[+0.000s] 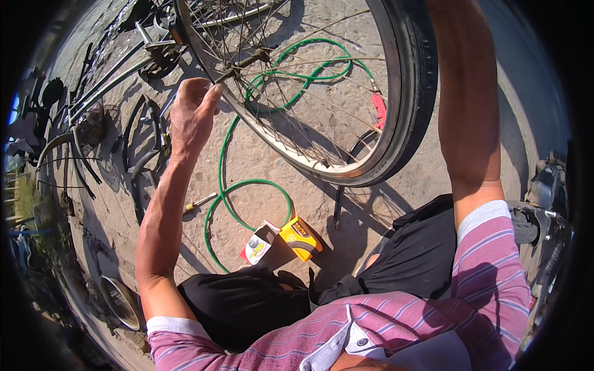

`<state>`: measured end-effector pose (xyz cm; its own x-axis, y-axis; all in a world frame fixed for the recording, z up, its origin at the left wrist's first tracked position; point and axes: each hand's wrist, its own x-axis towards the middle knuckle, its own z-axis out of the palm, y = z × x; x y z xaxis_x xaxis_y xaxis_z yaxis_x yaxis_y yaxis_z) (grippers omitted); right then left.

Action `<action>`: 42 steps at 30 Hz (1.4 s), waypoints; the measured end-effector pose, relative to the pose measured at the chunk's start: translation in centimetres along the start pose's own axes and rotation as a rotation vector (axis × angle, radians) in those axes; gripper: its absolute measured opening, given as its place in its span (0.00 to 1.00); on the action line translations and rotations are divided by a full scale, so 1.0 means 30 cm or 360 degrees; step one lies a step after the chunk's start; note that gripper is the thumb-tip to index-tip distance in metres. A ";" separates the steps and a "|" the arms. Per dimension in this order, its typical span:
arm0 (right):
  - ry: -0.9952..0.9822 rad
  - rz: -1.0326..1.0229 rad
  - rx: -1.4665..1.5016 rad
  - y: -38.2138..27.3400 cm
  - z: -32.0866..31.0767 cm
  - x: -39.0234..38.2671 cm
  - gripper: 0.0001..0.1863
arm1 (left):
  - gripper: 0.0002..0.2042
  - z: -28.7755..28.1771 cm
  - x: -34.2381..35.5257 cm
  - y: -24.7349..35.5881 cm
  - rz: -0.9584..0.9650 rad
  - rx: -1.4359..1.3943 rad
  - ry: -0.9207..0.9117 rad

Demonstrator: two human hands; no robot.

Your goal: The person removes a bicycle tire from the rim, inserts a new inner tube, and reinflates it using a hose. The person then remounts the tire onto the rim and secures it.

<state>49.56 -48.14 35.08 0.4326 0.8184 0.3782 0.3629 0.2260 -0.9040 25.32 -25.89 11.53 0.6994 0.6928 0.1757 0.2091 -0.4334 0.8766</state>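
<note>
A bicycle wheel (346,168) is tilted up in front of me, with rusty spokes, a pale inner rim and a black tyre (416,105) around it. My left hand (190,114) is at the left end of the wheel's axle (230,72), its fingers curled and its thumb pressed toward the axle end. Along the wheel's right side my right forearm reaches up to the top edge of the view. The right hand itself is cut off there.
A green hose (225,161) loops over the concrete to a red end piece (378,110). Near my knees stand a yellow box (301,238) and an open white-and-red box (258,246). A yellow-handled tool (193,206) lies left of them. Bicycle frame parts (111,86) lie at the left.
</note>
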 end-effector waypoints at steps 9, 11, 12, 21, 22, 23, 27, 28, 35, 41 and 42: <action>-0.0032 0.0015 0.0051 -0.003 0.000 -0.008 0.17 | 0.13 -0.009 0.087 0.021 -0.0561 -0.0624 -0.0418; -0.0023 0.0022 0.0051 -0.003 -0.004 -0.009 0.17 | 0.09 0.024 0.061 0.013 -0.0191 -0.0578 -0.0244; -0.0021 0.0023 0.0052 -0.005 -0.002 -0.006 0.17 | 0.07 0.039 0.049 -0.001 -0.0008 -0.0550 -0.0157; 0.0077 0.0097 0.0015 0.009 0.027 -0.004 0.18 | 0.20 -0.003 0.044 0.040 -0.0468 -0.0268 -0.0195; 0.0101 0.0111 0.0013 -0.012 0.024 -0.010 0.18 | 0.21 0.012 0.048 0.051 -0.0511 -0.0367 -0.0200; 0.0124 0.0123 0.0012 -0.034 0.022 -0.015 0.18 | 0.19 0.018 0.054 0.058 -0.0553 -0.0400 -0.0276; 0.0022 0.0201 0.0262 -0.029 0.031 -0.005 0.19 | 0.09 0.011 0.060 0.013 -0.0076 -0.0597 -0.0269; 0.0005 0.0162 0.0258 -0.022 0.021 -0.001 0.19 | 0.08 0.019 0.056 0.014 -0.0020 -0.0594 -0.0217; -0.0043 -0.0068 0.0149 0.051 -0.016 0.010 0.17 | 0.11 -0.011 0.077 -0.010 -0.0616 -0.0459 -0.0463; -0.0072 -0.0042 0.0260 0.014 -0.022 0.000 0.16 | 0.21 0.029 0.033 0.020 0.0167 -0.0313 -0.0058; -0.0020 -0.0110 0.0221 0.032 -0.012 0.005 0.15 | 0.23 0.026 0.024 0.027 0.0171 -0.0232 0.0028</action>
<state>50.29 -47.99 34.34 0.3999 0.8047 0.4388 0.2737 0.3520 -0.8951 26.53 -26.20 12.02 0.7001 0.6574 0.2788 0.0316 -0.4185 0.9077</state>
